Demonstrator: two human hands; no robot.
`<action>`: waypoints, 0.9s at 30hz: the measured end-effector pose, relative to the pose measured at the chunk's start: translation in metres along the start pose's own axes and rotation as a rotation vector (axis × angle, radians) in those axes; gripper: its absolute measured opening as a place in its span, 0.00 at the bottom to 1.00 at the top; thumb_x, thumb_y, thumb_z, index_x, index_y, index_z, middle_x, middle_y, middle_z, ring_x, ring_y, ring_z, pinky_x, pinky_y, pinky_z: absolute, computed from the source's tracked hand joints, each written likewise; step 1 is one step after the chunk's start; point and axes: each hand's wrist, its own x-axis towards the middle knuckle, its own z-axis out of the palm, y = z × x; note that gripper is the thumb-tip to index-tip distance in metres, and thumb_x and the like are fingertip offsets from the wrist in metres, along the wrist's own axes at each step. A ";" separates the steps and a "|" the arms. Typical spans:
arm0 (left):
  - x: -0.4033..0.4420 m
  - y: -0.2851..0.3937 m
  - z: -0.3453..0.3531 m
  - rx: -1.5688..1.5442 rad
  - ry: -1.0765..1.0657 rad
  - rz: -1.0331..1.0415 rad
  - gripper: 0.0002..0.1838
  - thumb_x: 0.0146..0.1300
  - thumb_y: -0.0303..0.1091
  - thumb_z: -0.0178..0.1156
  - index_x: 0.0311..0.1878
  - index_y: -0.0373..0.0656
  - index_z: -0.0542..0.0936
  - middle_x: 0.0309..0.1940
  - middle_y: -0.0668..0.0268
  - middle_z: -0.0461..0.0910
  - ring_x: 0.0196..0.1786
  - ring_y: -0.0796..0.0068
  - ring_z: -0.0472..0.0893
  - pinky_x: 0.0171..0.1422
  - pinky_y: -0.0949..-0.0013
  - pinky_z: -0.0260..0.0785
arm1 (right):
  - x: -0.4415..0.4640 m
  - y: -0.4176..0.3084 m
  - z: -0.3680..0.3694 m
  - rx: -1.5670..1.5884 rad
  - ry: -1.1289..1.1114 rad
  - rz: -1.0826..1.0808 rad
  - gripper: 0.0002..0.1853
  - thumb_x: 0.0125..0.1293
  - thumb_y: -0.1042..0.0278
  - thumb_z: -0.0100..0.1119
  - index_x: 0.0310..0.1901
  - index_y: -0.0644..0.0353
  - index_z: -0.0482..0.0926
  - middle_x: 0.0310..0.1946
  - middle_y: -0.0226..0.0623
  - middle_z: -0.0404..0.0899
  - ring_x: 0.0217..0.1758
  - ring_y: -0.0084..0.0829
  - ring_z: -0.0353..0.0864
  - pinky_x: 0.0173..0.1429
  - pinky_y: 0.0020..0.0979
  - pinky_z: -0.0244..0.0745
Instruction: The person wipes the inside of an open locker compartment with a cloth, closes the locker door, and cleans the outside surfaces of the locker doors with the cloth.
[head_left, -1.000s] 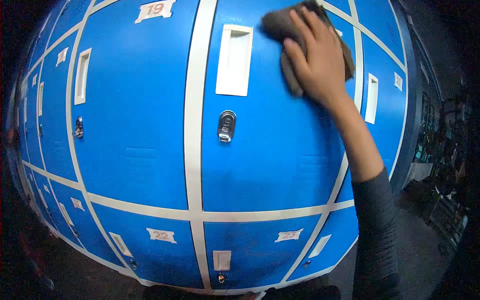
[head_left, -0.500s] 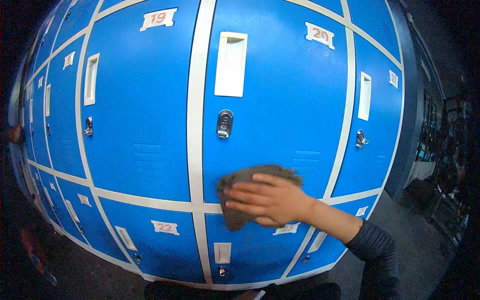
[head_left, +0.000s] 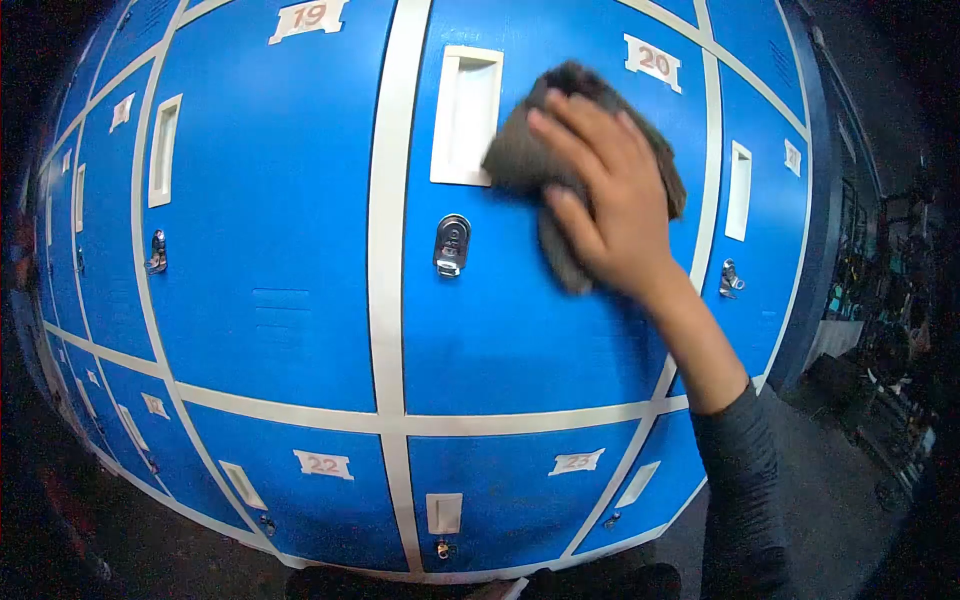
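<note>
My right hand (head_left: 625,205) presses a dark grey-brown cloth (head_left: 520,155) flat against the blue locker door numbered 20 (head_left: 540,350). Its fingers are spread over the bunched cloth, which is slightly blurred. The cloth lies just right of the white recessed handle (head_left: 468,120) and below the number plate (head_left: 653,63). Lower left of the hand is the door's metal lock (head_left: 451,246). My left hand cannot be made out in the view.
Blue locker doors with white frames fill the view, among them door 19 (head_left: 270,200) on the left and door 22 (head_left: 310,510) below. A small lock with a key ring (head_left: 730,280) juts from the door at right. Dark floor (head_left: 800,470) lies to the right.
My right hand and the cloth have moved up door 20, from its bottom edge and the frame below to beside the handle. The view has shifted slightly.
</note>
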 end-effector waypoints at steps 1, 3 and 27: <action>-0.002 0.000 0.002 -0.002 0.014 -0.007 0.25 0.61 0.37 0.59 0.61 0.41 0.73 0.55 0.49 0.75 0.59 0.47 0.74 0.64 0.53 0.66 | -0.011 -0.010 -0.002 0.032 -0.050 -0.021 0.32 0.55 0.55 0.57 0.65 0.48 0.70 0.66 0.39 0.67 0.69 0.41 0.66 0.73 0.50 0.54; -0.006 0.001 0.008 -0.004 0.039 -0.020 0.25 0.61 0.37 0.59 0.62 0.41 0.73 0.56 0.48 0.75 0.60 0.47 0.73 0.64 0.53 0.66 | -0.037 -0.034 -0.009 0.095 -0.176 -0.073 0.34 0.53 0.54 0.57 0.65 0.48 0.70 0.66 0.40 0.67 0.69 0.40 0.66 0.73 0.50 0.54; -0.025 -0.056 0.049 -0.263 0.103 0.011 0.28 0.67 0.39 0.55 0.69 0.44 0.65 0.63 0.54 0.69 0.64 0.60 0.70 0.64 0.59 0.66 | 0.044 0.057 -0.011 -0.177 0.018 0.197 0.31 0.67 0.47 0.46 0.67 0.57 0.65 0.69 0.53 0.59 0.73 0.52 0.56 0.75 0.51 0.46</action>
